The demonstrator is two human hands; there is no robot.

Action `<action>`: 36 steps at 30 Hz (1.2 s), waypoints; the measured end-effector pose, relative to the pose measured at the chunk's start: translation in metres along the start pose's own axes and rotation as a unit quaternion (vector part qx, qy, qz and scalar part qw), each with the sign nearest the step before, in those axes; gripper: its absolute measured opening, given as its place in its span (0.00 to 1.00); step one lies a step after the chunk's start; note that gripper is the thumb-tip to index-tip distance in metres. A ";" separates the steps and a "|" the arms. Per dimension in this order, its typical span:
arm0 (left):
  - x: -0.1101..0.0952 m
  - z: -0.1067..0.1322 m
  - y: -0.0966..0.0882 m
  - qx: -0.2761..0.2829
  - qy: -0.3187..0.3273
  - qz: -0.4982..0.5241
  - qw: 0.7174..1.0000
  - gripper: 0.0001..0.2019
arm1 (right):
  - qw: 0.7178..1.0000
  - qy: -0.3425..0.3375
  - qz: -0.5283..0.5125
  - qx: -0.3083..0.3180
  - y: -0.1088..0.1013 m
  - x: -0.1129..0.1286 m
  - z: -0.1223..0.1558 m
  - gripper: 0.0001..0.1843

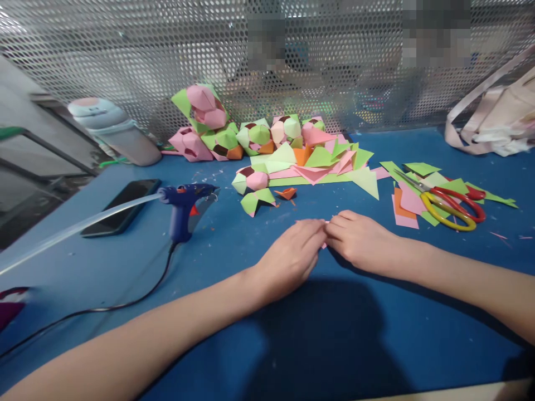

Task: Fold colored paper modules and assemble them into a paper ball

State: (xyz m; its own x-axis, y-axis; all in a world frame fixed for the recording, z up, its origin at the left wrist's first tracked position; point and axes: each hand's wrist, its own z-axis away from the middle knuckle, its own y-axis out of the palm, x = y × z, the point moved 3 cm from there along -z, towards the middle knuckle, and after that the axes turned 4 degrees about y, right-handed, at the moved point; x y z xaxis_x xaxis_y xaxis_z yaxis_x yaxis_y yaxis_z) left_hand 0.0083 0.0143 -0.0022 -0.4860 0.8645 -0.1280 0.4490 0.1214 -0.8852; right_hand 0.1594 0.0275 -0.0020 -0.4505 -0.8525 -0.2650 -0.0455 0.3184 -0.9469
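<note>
My left hand [292,256] and my right hand [355,236] meet over the blue table, fingers bent and closed on a small piece of pink paper [324,245]. Only thin pink edges show between and behind the fingers; its shape is hidden. Just beyond the hands lie a small folded orange paper piece [286,193] and a folded green paper piece [258,200]. A pink and green paper ball [251,179] sits behind them.
A blue glue gun [184,209] with a long glue stick stands left, beside a phone [121,207] and bottle [115,131]. Scissors [453,209] lie on paper scraps at right. Folded paper [321,159] and several paper balls [204,108] line the mesh partition [167,50].
</note>
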 end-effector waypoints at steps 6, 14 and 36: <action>-0.005 -0.001 0.012 0.132 -0.004 -0.115 0.985 0.13 | 0.999 0.013 -0.024 0.031 -0.001 -0.001 -0.001 0.09; 0.016 -0.001 -0.010 0.198 -0.072 -0.224 0.951 0.16 | 0.997 0.023 -0.034 0.058 0.000 -0.001 -0.001 0.10; 0.002 -0.005 0.008 0.157 -0.026 -0.130 0.979 0.12 | 0.995 0.062 0.006 0.073 -0.003 0.001 -0.007 0.15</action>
State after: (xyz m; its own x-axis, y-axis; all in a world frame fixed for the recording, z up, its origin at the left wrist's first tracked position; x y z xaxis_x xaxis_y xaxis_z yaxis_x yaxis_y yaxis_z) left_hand 0.0145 0.0197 -0.0073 -0.5945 0.7973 0.1046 0.0572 0.1717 -0.9835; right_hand 0.1528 0.0284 0.0017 -0.5568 -0.7886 -0.2608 0.0861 0.2575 -0.9624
